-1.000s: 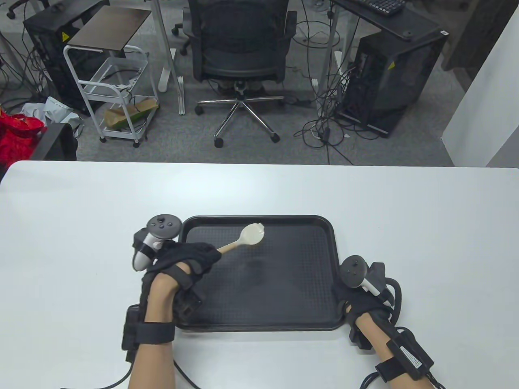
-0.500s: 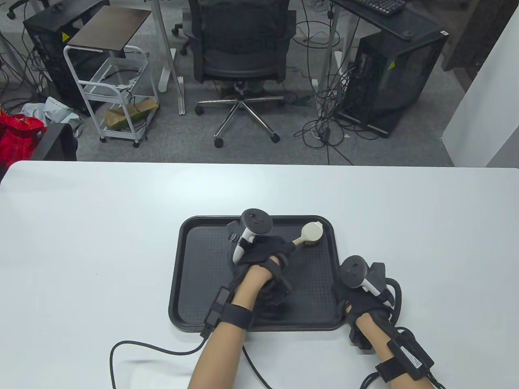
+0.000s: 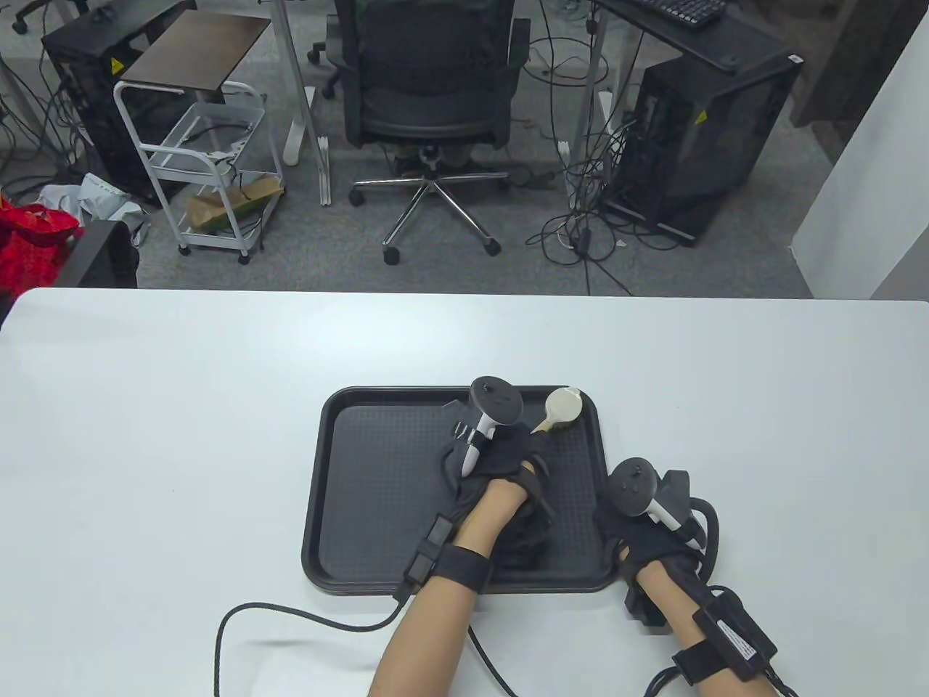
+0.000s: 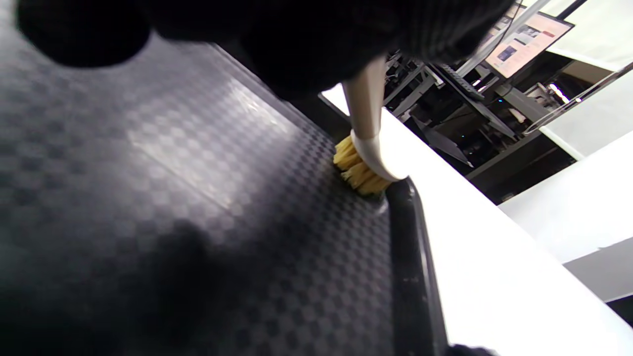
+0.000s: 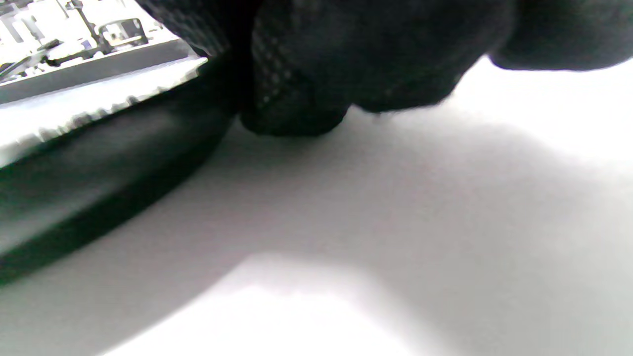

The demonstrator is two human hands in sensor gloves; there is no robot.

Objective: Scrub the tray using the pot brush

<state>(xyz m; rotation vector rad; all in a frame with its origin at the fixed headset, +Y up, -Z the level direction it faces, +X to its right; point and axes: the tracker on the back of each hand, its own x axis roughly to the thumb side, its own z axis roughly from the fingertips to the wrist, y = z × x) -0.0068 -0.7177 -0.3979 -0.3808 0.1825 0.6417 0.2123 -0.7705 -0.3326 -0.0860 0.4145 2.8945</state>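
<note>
At tray's (image 3: 341, 501) corner, cream pot brush (image 4: 367, 153) presses yellow bristles.

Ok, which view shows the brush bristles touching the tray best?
The left wrist view: the pot brush's yellow bristles press on the tray floor beside its rim. The table view shows only the brush head's white back. The right wrist view shows only the tray's edge.

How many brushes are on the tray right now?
1. The pot brush sits in the tray's far right corner, gripped by the left hand. None other visible.
</note>
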